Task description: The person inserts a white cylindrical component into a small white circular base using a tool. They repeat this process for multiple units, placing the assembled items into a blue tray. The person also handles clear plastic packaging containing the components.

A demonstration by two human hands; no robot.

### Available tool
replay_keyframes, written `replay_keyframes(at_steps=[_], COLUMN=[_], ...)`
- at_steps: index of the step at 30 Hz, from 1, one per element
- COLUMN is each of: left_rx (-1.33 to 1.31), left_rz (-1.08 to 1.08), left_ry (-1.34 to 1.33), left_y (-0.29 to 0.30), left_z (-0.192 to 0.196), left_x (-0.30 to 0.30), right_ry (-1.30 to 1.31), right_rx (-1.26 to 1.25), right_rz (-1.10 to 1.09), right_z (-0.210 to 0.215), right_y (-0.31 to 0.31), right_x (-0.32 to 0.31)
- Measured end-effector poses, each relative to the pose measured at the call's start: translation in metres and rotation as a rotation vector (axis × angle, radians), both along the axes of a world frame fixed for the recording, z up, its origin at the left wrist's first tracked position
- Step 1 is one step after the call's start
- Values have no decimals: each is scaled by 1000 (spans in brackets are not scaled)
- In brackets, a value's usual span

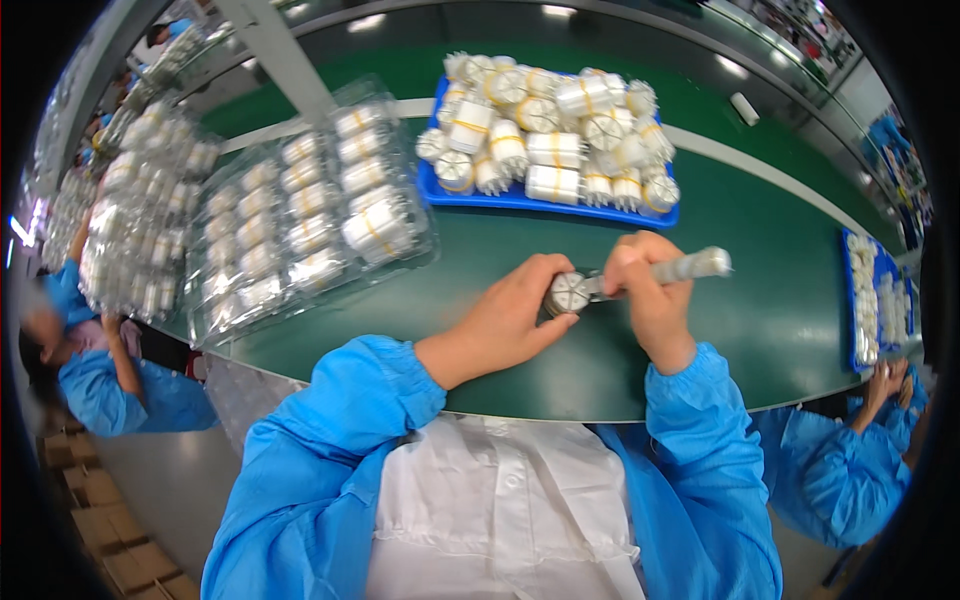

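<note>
Your view is brightly lit, with white lights (558, 11) streaking the top of the frame and another glowing at the far left edge. Glare glints off the clear plastic trays (412, 257) at left; the green table (770, 300) shows a soft sheen. Your left hand (508, 312) looks slightly smeared. Near the black rim, edges bend and detail softens.
</note>
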State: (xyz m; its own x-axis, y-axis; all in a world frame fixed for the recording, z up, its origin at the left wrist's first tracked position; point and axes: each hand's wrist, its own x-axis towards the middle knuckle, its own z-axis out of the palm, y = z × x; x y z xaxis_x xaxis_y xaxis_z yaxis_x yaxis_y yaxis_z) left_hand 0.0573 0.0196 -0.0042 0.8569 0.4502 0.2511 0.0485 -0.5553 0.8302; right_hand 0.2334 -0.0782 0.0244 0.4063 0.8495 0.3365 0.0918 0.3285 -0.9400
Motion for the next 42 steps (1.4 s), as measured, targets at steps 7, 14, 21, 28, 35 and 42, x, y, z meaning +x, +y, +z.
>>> replay_keyframes(at_steps=[7,14,21,28,35,42], left_rx=[449,817,750,601,791,866], left_rz=[280,644,659,536,681,588], left_ry=[-141,72,185,373,138,96], left_y=[21,110,109,87,76,88], left_z=[38,61,78,63,74,63], left_x=[-49,-100,-124,-188,-139,-9], right_ry=[-41,-91,-156,-178,-163,-225], right_rx=[-55,-108,-138,-128,-156,-138], right_rz=[-68,-39,-70,-35,-53,-71], right_z=[8,7,2,3,-1,-2], right_y=[-3,1,2,1,3,5], right_x=[-1,-7,-5,-9,-9,-7])
